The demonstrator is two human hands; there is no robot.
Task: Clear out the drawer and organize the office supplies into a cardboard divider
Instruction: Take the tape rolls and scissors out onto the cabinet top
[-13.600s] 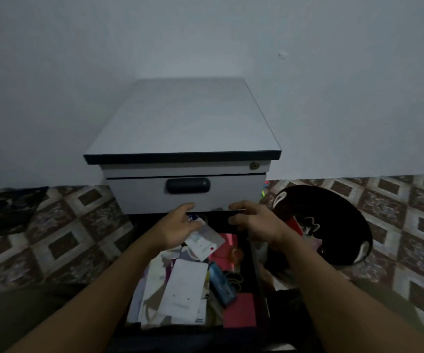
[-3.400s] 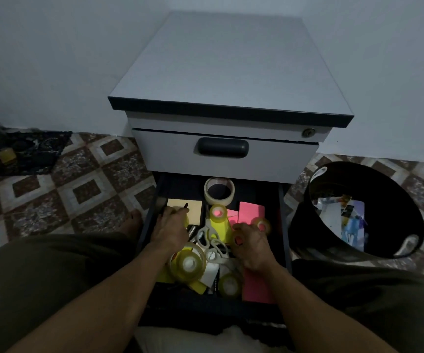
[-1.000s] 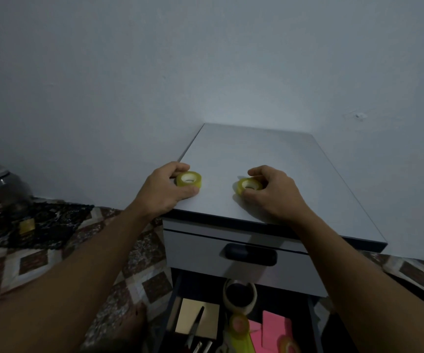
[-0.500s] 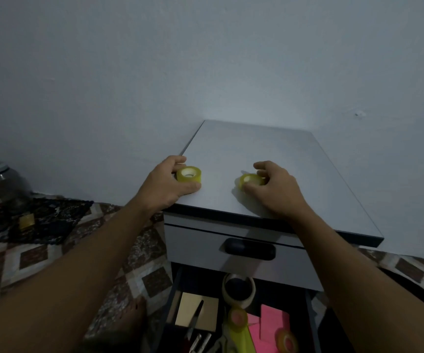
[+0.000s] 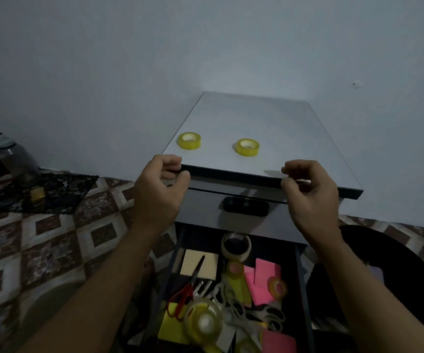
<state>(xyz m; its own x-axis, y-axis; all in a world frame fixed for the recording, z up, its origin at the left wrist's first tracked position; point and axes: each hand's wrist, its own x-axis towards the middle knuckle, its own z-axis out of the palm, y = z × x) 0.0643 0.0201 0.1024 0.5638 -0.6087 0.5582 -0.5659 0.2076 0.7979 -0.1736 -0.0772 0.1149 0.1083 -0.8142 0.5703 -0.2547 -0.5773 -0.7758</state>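
Observation:
Two small yellow tape rolls, the left tape roll [image 5: 189,140] and the right tape roll [image 5: 247,147], lie flat near the front of the grey cabinet top [image 5: 256,118]. My left hand [image 5: 158,192] and my right hand [image 5: 310,197] hover just in front of the cabinet's front edge, fingers loosely curled and holding nothing. Below them the open drawer [image 5: 301,289] holds a large tape roll [image 5: 236,247], red scissors [image 5: 186,294], yellow and pink sticky notes [image 5: 263,281], a beige note pad [image 5: 199,266] and more tape rolls. No cardboard divider is visible.
A black round bin [image 5: 394,281] stands on the floor right of the drawer. A water bottle [image 5: 14,159] and a dark cloth [image 5: 45,192] lie at the left by the wall. The upper drawer with its black handle [image 5: 246,206] is closed.
Both hands have let go of the two yellow tape rolls and drawn back off the cabinet top toward me. The rolls stay on the top.

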